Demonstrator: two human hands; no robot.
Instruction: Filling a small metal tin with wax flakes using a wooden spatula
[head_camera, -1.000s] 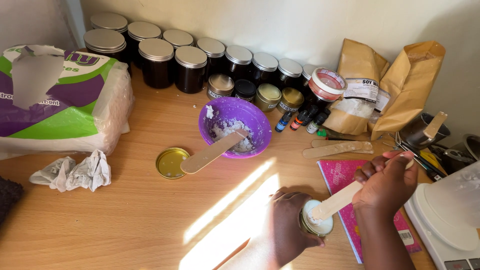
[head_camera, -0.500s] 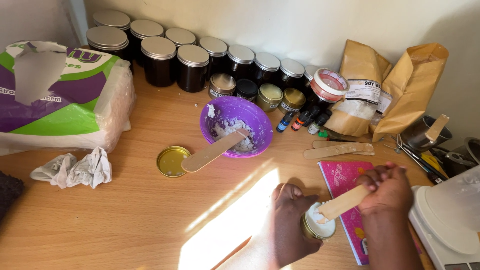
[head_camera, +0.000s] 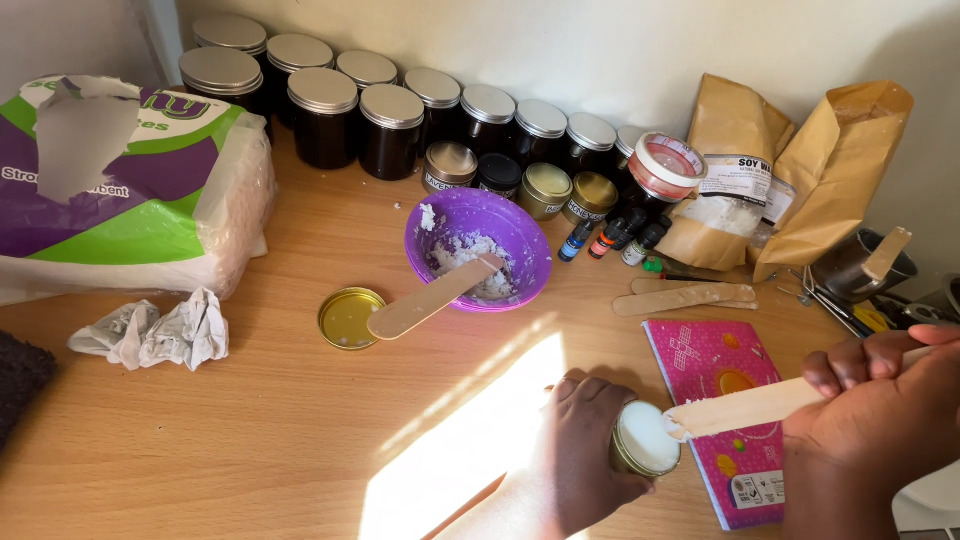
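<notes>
My left hand (head_camera: 580, 450) grips a small gold tin (head_camera: 645, 440) filled with white wax, near the table's front edge. My right hand (head_camera: 880, 415) holds a flat wooden stick (head_camera: 745, 408) whose wax-tipped end rests on the tin's rim. A purple bowl (head_camera: 478, 250) with white wax flakes stands behind, and a second wooden stick (head_camera: 432, 298) leans out of it. Left of the bowl lies the gold lid (head_camera: 350, 318), face up.
A pink notebook (head_camera: 725, 410) lies under my right hand. Rows of dark lidded jars (head_camera: 390, 115) line the wall, with small tins, little dropper bottles (head_camera: 610, 238) and brown paper bags (head_camera: 790, 175). A paper-towel pack (head_camera: 120, 190) and crumpled tissue (head_camera: 150, 332) sit left.
My right hand drew the stick across the tin and moved right, so the stick's tip now rests on the tin's right rim. My left hand kept hold of the tin.
</notes>
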